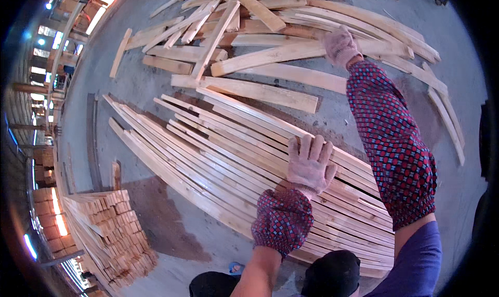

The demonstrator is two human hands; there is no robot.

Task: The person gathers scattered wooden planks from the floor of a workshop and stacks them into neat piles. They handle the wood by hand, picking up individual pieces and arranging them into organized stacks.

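Note:
My left hand, in a pale pinkish work glove, lies with fingers spread on a row of long, narrow wooden strips laid side by side on the floor. It presses on the strips near the far edge of the row. Stretched out to the far right, my right hand, gloved the same way, is closed on a wooden board in the loose pile. Its fingertips are partly hidden. Patterned dark red and blue sleeve covers are on both forearms.
Beyond the row lies a jumbled pile of loose boards on the grey concrete floor. A neat stack of cut timber stands at the lower left. My knees are close to the row's near side.

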